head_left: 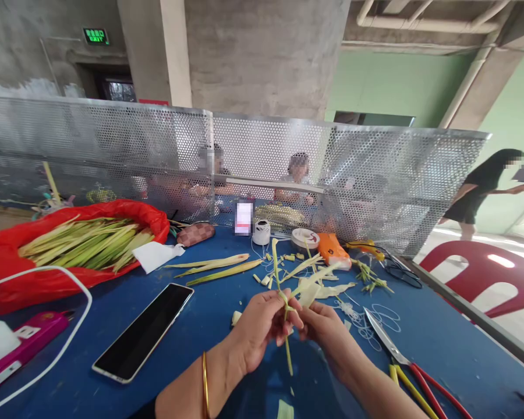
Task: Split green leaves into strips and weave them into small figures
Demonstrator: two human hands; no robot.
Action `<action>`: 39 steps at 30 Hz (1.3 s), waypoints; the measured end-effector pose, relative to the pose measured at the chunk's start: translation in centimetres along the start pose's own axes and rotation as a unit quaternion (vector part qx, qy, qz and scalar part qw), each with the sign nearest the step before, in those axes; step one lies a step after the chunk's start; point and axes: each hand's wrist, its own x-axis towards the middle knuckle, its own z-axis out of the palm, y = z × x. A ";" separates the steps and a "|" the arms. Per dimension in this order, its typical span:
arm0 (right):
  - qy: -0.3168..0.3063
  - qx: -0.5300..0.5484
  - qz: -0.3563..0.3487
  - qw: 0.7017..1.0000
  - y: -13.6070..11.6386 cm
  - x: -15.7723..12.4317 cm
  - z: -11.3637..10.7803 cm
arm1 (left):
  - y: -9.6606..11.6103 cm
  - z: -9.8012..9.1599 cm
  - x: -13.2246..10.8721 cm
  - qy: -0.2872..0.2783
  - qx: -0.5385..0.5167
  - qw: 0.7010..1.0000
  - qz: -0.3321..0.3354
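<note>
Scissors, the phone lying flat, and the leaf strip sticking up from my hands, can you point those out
Scissors (395, 351): head view, on the metal near the pivot.
Phone (143, 333): head view, middle of the dark screen.
Leaf strip (276, 265): head view, its upper part.

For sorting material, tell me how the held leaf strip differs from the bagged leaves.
The held leaf strip is in the left hand; the bagged leaves lie piled together. The held leaf strip is pale yellow-green, while the bagged leaves include deeper green. Both are narrow.
</note>
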 end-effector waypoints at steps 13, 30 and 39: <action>0.036 0.001 0.001 0.999 0.2 0.7 -1.6 | 0.1 -0.4 0.3 0.002 0.004 0.999 -0.048; 0.177 -0.528 -0.239 0.795 -0.4 0.2 -2.6 | 0.9 -0.2 0.2 0.096 -0.053 0.990 -0.086; 0.055 -0.601 -0.568 0.560 -0.9 -1.1 -1.4 | 0.7 -0.5 0.5 0.108 -0.119 0.983 -0.091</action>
